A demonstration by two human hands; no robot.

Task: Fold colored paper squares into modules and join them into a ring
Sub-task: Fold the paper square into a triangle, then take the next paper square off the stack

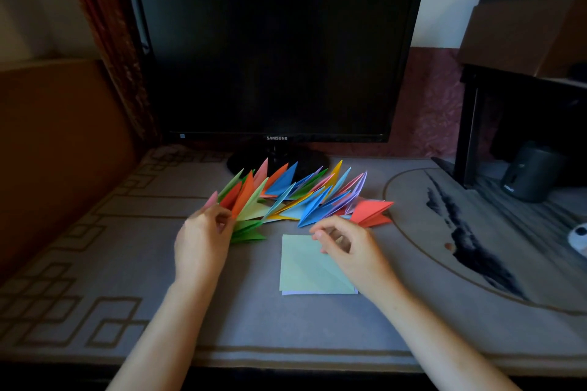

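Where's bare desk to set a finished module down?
Free: the desk from the green paper square to its front edge; left of the left hand; right of the right hand. Crowded: the strip below the monitor, filled by the folded modules.

Shot in dim, soft indoor light, brightest on the wall (444, 9) and modules (282, 182). Sank to near black along the bottom edge. Bowed the monitor (276, 57) frame; softened toward the corners.
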